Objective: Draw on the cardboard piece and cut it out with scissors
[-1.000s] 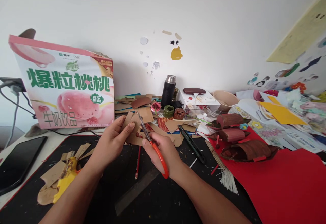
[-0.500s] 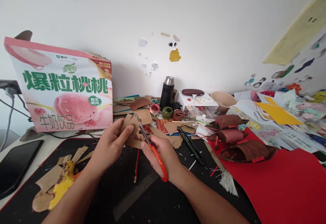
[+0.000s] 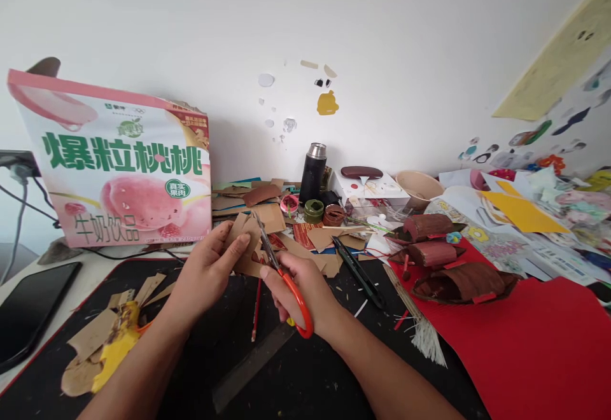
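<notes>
Cardboard (image 3: 254, 231) and orange scissors (image 3: 289, 280), partly behind hands (image 3: 206, 268)

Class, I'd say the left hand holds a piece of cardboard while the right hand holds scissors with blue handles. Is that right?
Not quite: the scissors have orange handles, not blue, as the head view shows. The left hand does hold cardboard, and the right hand the scissors.

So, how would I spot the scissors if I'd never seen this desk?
From the big pink box at left, go right to the black mat. Above it, the right hand holds the scissors, blades at the cardboard in the left hand. Their orange handle sets them apart from the dark cutter and red pencil nearby.
</notes>
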Demonstrator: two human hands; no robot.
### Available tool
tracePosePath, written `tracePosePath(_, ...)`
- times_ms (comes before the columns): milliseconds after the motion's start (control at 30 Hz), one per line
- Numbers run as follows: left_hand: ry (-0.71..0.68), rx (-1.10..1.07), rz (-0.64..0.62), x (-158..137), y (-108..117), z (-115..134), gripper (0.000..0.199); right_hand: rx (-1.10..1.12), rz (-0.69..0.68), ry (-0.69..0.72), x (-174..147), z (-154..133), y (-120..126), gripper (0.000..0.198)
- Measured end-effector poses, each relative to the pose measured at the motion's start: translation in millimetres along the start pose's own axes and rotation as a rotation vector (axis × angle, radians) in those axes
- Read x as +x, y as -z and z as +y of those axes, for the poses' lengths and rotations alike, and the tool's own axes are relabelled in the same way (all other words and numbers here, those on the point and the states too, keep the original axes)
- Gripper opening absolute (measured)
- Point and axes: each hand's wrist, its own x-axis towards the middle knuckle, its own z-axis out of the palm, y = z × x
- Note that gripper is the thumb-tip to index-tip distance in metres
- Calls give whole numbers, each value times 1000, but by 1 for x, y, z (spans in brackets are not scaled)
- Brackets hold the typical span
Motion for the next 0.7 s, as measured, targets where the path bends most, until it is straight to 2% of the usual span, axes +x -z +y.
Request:
tracePosePath(233, 24, -30, 36, -1, 4, -3, 50, 115, -64, 32, 5, 8, 0, 65)
tracePosePath(500, 103, -234, -77, 0, 6, 12, 50, 250, -139, 32, 9, 15, 6, 70)
tracePosePath(700, 213, -305, -102, -2, 11, 14, 51, 97, -49, 18, 6, 5, 8, 62)
